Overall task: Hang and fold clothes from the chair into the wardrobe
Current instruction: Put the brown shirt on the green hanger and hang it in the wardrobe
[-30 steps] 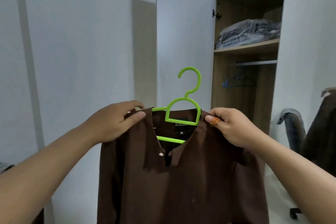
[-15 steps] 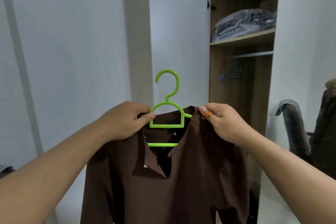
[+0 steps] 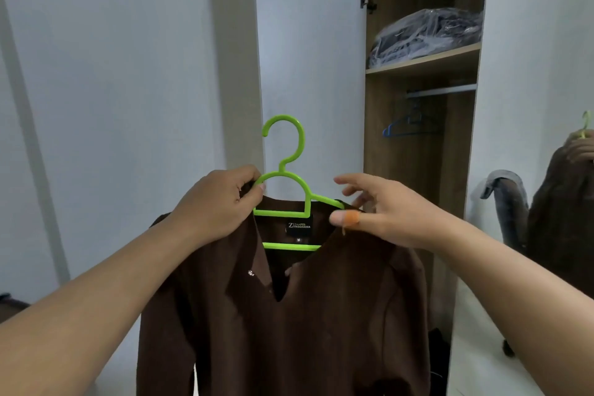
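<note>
One hand, the right hand (image 3: 382, 212) at centre frame, has just let go and spread, while the left hand (image 3: 218, 202) pinches shirt (image 3: 289, 315) and hanger (image 3: 286, 190), seemingly ready to hang.

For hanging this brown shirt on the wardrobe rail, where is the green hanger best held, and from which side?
Probably the neck of the green hanger, just below its hook, taken from the right by the right hand, which is open and free. The hook stands clear above the brown shirt, while the left hand already grips the left shoulder. The rail lies to the right.
</note>
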